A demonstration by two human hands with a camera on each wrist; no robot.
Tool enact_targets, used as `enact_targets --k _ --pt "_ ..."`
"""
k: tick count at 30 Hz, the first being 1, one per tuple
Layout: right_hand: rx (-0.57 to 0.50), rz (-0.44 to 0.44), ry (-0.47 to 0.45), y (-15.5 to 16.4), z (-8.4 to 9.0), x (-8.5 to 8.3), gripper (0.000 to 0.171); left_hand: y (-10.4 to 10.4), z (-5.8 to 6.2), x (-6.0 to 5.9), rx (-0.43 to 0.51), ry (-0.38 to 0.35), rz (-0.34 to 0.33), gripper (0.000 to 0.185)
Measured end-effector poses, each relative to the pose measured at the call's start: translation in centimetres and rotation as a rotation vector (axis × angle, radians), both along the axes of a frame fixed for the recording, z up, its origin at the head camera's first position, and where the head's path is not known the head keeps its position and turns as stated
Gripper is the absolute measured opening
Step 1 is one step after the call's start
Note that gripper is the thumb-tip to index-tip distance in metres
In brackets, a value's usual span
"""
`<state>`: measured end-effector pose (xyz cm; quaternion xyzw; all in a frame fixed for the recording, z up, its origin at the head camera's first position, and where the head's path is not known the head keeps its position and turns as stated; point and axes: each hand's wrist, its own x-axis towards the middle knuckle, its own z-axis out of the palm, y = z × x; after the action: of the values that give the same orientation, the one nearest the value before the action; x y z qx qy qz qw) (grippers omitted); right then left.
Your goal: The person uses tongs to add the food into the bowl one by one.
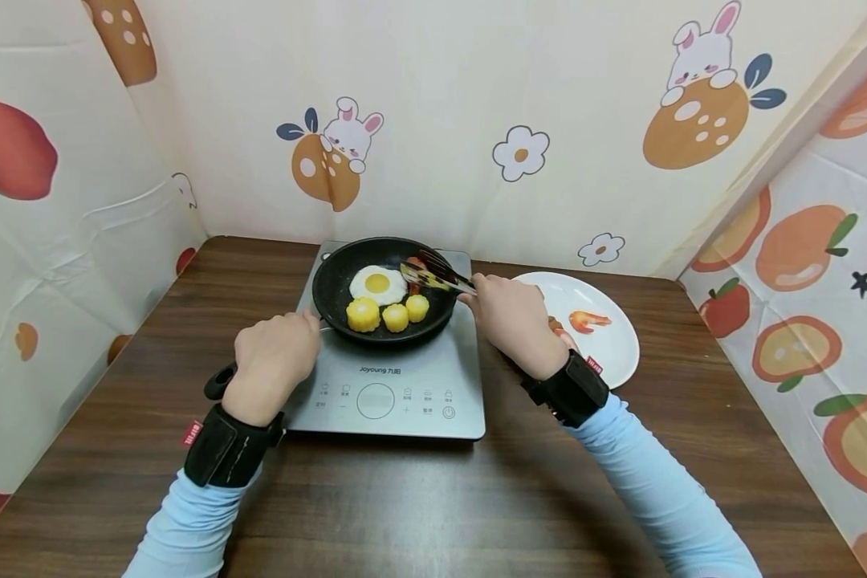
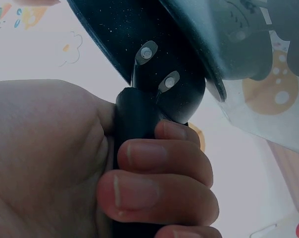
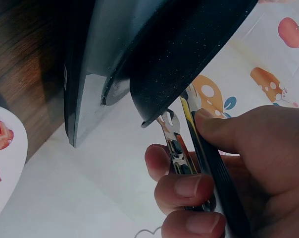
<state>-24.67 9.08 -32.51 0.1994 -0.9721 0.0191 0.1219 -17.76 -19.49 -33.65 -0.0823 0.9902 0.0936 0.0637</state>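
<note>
A black frying pan (image 1: 433,321) rests on a silver induction cooktop (image 1: 419,369). My left hand (image 1: 274,357) grips its black handle (image 2: 134,106), fingers wrapped round it in the left wrist view. My right hand (image 1: 513,317) holds metal tongs (image 3: 176,146), with both arms between thumb and fingers. The tong tips are inside the pan at its right, over a reddish piece of food (image 1: 414,263); whether they pinch it I cannot tell. A fried egg (image 1: 364,282) lies in the pan, with yellow corn pieces (image 1: 363,315) in front of it.
A white plate (image 1: 621,353) stands right of the cooktop, partly behind my right hand and wrist. It bears a shrimp (image 1: 589,321) and red pieces of food (image 3: 0,135). Printed cloth walls (image 1: 433,177) rise behind and beside the wooden table (image 1: 376,506).
</note>
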Motion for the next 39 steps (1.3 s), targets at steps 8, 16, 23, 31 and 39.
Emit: enact_targets --k 8,16,23,31,39 --pt "0.006 -0.004 0.003 -0.01 -0.07 0.28 0.035 0.04 0.08 0.04 0.001 -0.001 0.002 0.059" --pt "-0.007 -0.007 -0.039 -0.04 -0.10 0.31 0.037 0.03 0.10 -0.01 -0.001 -0.004 0.007 0.059" --pt "-0.025 -0.010 -0.050 0.02 -0.46 0.35 0.040 0.01 0.01 -0.06 0.008 -0.009 0.017 0.059" --pt "-0.040 -0.004 -0.040 0.19 -0.66 0.57 0.039 0.03 -0.08 -0.08 0.012 -0.002 0.010 0.059" --pt "-0.052 -0.015 -0.071 0.32 -0.86 0.38 0.040 0.02 -0.17 -0.15 0.005 0.011 0.006 0.059"
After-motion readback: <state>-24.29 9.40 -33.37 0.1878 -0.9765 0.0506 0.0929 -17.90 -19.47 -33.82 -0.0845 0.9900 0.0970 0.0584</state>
